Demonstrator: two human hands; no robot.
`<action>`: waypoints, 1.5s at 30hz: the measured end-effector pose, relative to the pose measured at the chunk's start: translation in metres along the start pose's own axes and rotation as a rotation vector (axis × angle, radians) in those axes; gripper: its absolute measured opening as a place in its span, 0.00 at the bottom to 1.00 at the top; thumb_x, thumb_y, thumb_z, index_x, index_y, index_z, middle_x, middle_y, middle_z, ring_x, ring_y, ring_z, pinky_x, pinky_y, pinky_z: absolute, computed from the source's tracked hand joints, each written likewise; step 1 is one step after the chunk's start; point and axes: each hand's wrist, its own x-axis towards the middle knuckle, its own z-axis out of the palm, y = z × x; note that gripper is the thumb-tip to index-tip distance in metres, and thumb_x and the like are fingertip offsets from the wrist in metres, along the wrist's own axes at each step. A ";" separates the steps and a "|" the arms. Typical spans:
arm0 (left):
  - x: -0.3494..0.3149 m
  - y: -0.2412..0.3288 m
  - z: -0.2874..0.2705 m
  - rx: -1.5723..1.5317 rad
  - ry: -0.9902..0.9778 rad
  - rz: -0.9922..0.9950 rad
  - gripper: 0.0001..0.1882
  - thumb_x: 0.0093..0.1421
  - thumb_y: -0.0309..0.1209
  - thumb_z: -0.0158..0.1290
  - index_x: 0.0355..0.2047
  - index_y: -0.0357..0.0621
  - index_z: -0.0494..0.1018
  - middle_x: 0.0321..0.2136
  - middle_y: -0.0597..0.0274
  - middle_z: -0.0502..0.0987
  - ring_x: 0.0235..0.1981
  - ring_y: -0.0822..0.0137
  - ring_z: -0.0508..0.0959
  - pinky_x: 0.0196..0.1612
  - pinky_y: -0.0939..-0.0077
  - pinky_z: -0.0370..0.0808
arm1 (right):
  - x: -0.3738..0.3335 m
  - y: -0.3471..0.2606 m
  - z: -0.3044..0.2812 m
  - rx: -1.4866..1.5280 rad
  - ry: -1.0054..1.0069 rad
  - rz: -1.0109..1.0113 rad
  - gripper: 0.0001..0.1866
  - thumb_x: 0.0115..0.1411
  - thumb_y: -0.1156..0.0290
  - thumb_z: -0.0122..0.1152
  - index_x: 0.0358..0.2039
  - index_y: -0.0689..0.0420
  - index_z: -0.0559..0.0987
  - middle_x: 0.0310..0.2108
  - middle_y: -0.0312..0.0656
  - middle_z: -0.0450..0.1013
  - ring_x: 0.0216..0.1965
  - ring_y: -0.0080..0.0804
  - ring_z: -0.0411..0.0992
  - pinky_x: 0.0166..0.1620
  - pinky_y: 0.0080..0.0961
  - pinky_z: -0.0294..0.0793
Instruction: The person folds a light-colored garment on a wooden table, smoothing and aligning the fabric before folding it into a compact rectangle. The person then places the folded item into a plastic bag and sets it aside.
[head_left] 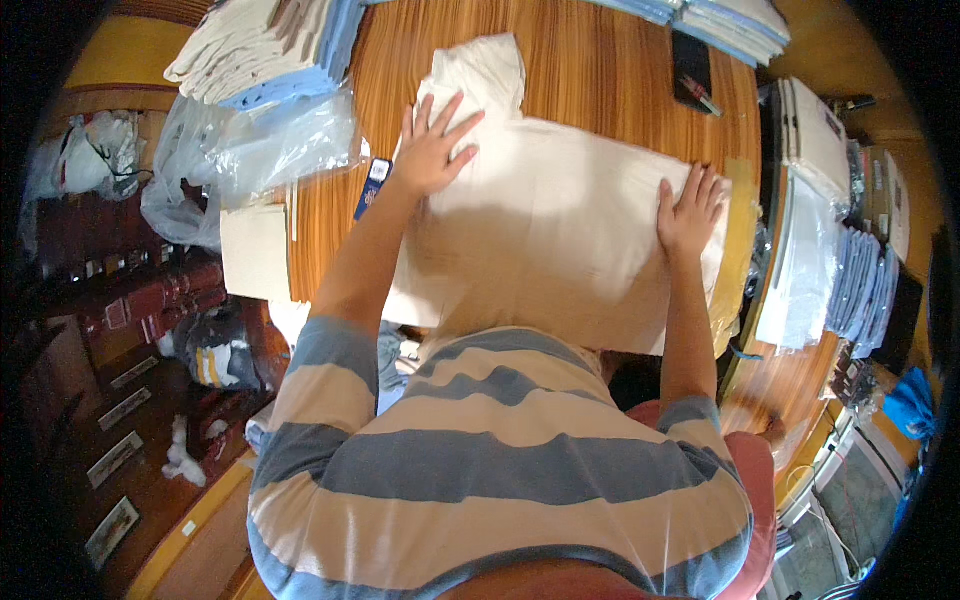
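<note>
A cream shirt (560,210) lies spread flat on the wooden table (600,60), one sleeve pointing to the far side. My left hand (432,150) rests palm down near the base of that sleeve, its fingers spread and holding nothing. At the shirt's right end my right hand (690,212) presses flat on the cloth, fingers stretched out. A dark blue hang tag (372,190) sits on the table just left of my left wrist. The shirt's near edge runs up against my body, which partly hides it.
Folded cream and blue garments (275,50) are stacked at the far left, beside clear plastic bags (270,145). A cream card (255,250) lies at the left edge. A dark phone (692,70) with a small pen-like item is far right. Bagged garments (860,280) fill the right side.
</note>
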 end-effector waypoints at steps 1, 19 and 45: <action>0.004 -0.007 -0.001 0.030 -0.010 0.002 0.31 0.72 0.57 0.42 0.74 0.75 0.58 0.78 0.65 0.49 0.76 0.35 0.46 0.74 0.30 0.38 | 0.009 0.001 0.011 -0.055 -0.006 0.026 0.40 0.68 0.39 0.49 0.73 0.49 0.62 0.75 0.53 0.53 0.76 0.56 0.49 0.73 0.60 0.47; -0.211 0.014 -0.040 -0.038 -0.136 -0.235 0.35 0.71 0.49 0.47 0.76 0.58 0.56 0.78 0.55 0.48 0.78 0.44 0.43 0.75 0.36 0.37 | -0.119 0.011 -0.040 0.010 -0.146 0.071 0.37 0.72 0.42 0.46 0.75 0.49 0.61 0.78 0.51 0.48 0.78 0.60 0.41 0.73 0.68 0.35; -0.157 0.029 -0.013 -0.476 0.331 0.046 0.12 0.57 0.33 0.66 0.42 0.54 0.82 0.48 0.67 0.78 0.53 0.57 0.76 0.55 0.60 0.73 | -0.090 -0.242 -0.018 0.532 -0.449 -0.608 0.07 0.59 0.69 0.70 0.35 0.57 0.86 0.36 0.44 0.79 0.42 0.47 0.78 0.46 0.41 0.78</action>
